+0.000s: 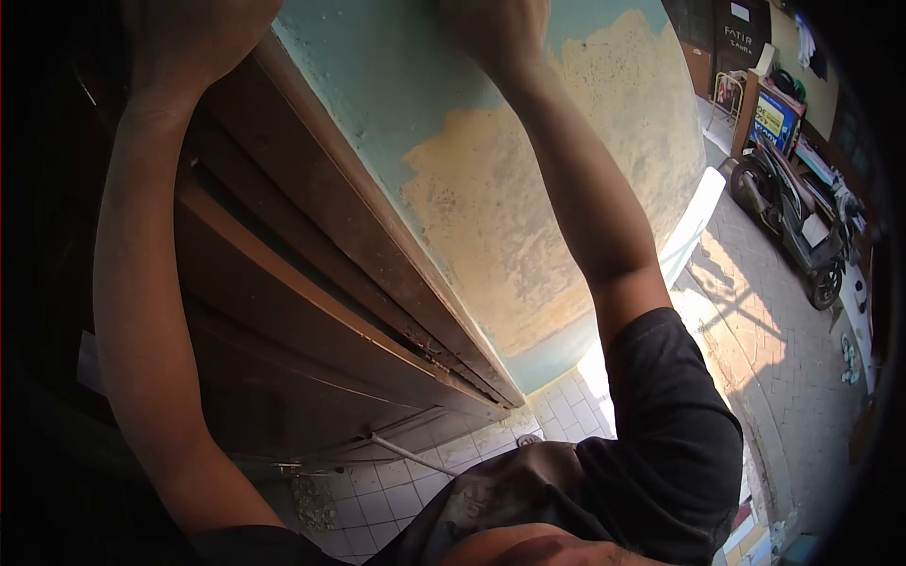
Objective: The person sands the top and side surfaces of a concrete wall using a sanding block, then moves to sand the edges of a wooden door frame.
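Note:
Both arms are raised, and the hands are cut off by the top edge of the view. My left hand (203, 38) is at the upper left, in front of the brown wooden door frame (311, 141); its fingers are out of sight. My right hand (500, 28) is close to the blue-green wall (377, 57), right of the frame, with its fingers hidden too. Below it the wall has a large bare yellowish patch (500, 226) where paint is gone. A brown door (274, 302) stands beside the frame, under my left forearm.
White floor tiles (377, 505) lie below, with a pale pole (411, 455) near the door's foot. A white ledge (694, 226) edges the wall. On the right, a motorcycle (793, 217) stands on a paved lane (802, 377) near a cabinet (774, 113).

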The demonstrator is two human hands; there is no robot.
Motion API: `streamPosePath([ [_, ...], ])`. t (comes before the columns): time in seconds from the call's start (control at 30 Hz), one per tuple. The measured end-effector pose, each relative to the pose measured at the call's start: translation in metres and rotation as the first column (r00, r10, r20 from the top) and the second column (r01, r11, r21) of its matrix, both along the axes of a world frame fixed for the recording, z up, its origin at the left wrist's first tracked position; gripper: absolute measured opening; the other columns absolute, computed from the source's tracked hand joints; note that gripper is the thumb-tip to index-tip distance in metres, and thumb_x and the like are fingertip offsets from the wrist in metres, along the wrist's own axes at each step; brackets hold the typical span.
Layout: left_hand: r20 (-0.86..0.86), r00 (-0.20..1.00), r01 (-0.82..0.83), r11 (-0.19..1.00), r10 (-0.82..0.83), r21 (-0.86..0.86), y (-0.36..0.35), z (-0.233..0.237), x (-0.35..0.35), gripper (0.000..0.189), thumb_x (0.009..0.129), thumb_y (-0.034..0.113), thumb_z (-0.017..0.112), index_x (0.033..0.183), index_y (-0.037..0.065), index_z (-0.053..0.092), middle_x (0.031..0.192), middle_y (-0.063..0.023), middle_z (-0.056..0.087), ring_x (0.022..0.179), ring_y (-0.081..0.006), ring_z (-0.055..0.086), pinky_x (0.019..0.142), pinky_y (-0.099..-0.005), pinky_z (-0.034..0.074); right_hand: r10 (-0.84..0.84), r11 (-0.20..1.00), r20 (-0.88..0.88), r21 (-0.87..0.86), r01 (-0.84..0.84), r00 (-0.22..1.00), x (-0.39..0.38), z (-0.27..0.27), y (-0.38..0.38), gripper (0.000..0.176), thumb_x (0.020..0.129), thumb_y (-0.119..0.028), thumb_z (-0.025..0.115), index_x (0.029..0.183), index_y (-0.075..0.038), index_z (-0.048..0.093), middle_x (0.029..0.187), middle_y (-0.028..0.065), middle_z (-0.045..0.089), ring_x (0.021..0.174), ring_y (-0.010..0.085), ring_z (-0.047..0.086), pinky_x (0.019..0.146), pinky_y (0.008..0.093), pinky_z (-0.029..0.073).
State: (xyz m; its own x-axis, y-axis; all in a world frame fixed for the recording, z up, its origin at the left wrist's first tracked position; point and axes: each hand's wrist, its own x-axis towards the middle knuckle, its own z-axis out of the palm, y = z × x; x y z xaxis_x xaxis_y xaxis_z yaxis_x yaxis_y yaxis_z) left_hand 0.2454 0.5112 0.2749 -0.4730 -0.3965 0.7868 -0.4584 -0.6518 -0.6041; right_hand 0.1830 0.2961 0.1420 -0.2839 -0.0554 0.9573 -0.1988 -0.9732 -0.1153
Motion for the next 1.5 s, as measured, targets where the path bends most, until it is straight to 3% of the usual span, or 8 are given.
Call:
streamPosePath([
  [0.17, -0.024, 0.998, 0.063, 0.998, -0.062, 0.030, -0.002, 0.002, 0.003, 0.050, 0.082, 0.016, 0.060, 0.131, 0.005, 0.064, 0.133, -0.0137, 0.063, 0.146, -0.0339, 0.041, 0.124, -0.0686, 0.010, -0.001, 0.995, -0.083, 0.101, 0.010, 0.997, -0.002, -0.227, 0.033, 0.037, 0.087, -0.014, 0.078, 0.124, -0.022, 0.076, 0.130, 0.0057, 0.063, 0.098, 0.0219, 0.061, 0.081, 0.0368, 0.054],
  [0.5, -0.057, 0.967, 0.253, 0.957, -0.248, 0.139, -0.002, 0.010, 0.012, 0.051, 0.080, 0.016, 0.061, 0.130, 0.004, 0.064, 0.135, -0.0154, 0.063, 0.144, -0.0352, 0.042, 0.123, -0.0689, 0.010, -0.024, 0.999, 0.071, -0.039, 0.027, 0.997, 0.010, -0.031, 0.024, 0.017, 0.094, -0.018, 0.070, 0.107, -0.011, 0.078, 0.126, 0.0140, 0.065, 0.101, 0.0299, 0.063, 0.083, 0.0379, 0.052],
  [0.63, 0.005, 0.989, 0.144, 0.986, -0.145, 0.084, -0.002, 0.006, 0.011, 0.052, 0.081, 0.017, 0.061, 0.132, 0.004, 0.064, 0.135, -0.0157, 0.063, 0.143, -0.0352, 0.042, 0.123, -0.0691, 0.009, 0.027, 0.994, -0.056, 0.111, -0.021, 0.998, 0.013, -0.251, 0.039, 0.037, 0.089, -0.009, 0.076, 0.125, -0.015, 0.075, 0.129, 0.0085, 0.063, 0.110, 0.0245, 0.056, 0.099, 0.0371, 0.044],
  [0.83, -0.067, 0.995, 0.070, 0.997, -0.067, 0.041, -0.002, 0.004, 0.002, 0.051, 0.084, 0.017, 0.059, 0.132, 0.001, 0.063, 0.137, -0.0164, 0.062, 0.144, -0.0351, 0.041, 0.123, -0.0697, 0.009, 0.121, 0.993, -0.025, -0.010, -0.122, 0.992, 0.003, 0.037, 0.044, 0.040, 0.098, -0.014, 0.064, 0.136, -0.004, 0.065, 0.135, 0.0184, 0.060, 0.128, 0.0357, 0.052, 0.111, 0.0447, 0.043],
  [1.03, -0.012, 0.983, 0.186, 0.980, -0.186, 0.076, -0.001, 0.002, 0.004, 0.050, 0.084, 0.015, 0.059, 0.133, 0.002, 0.063, 0.139, -0.0158, 0.062, 0.145, -0.0328, 0.042, 0.123, -0.0698, 0.011, -0.033, 0.999, -0.052, 0.007, 0.033, 0.998, 0.021, -0.217, 0.066, 0.031, 0.086, -0.011, 0.080, 0.116, -0.015, 0.077, 0.131, 0.0128, 0.063, 0.104, 0.0256, 0.056, 0.089, 0.0323, 0.049],
  [1.23, -0.062, 0.993, 0.100, 0.995, -0.098, 0.016, -0.005, 0.000, 0.002, 0.050, 0.084, 0.014, 0.059, 0.133, 0.004, 0.063, 0.139, -0.0147, 0.062, 0.143, -0.0329, 0.043, 0.123, -0.0694, 0.011, 0.014, 0.987, 0.042, -0.162, -0.008, 0.999, 0.026, -0.029, 0.052, 0.025, 0.088, -0.012, 0.075, 0.113, -0.013, 0.077, 0.131, 0.0127, 0.062, 0.109, 0.0333, 0.059, 0.082, 0.0377, 0.053],
  [1.3, 0.013, 0.982, 0.190, 0.981, -0.190, 0.038, -0.004, 0.004, 0.011, 0.049, 0.084, 0.011, 0.057, 0.132, 0.006, 0.064, 0.140, -0.0132, 0.062, 0.142, -0.0332, 0.045, 0.123, -0.0694, 0.012, 0.183, 0.973, -0.282, 0.187, -0.133, 0.942, 0.024, 0.013, 0.059, 0.024, 0.087, -0.012, 0.074, 0.111, -0.012, 0.076, 0.130, 0.0158, 0.062, 0.109, 0.0369, 0.059, 0.082, 0.0388, 0.053],
  [1.5, 0.012, 0.951, 0.307, 0.950, -0.308, 0.057, -0.005, 0.013, 0.020, 0.048, 0.083, 0.003, 0.052, 0.129, 0.007, 0.065, 0.132, -0.0132, 0.064, 0.136, -0.0332, 0.050, 0.122, -0.0703, 0.015, 0.127, 0.988, -0.142, -0.067, -0.137, 0.982, 0.029, -0.192, 0.090, 0.042, 0.083, -0.002, 0.073, 0.123, -0.015, 0.077, 0.141, 0.0099, 0.061, 0.108, 0.0283, 0.056, 0.092, 0.0342, 0.049],
])
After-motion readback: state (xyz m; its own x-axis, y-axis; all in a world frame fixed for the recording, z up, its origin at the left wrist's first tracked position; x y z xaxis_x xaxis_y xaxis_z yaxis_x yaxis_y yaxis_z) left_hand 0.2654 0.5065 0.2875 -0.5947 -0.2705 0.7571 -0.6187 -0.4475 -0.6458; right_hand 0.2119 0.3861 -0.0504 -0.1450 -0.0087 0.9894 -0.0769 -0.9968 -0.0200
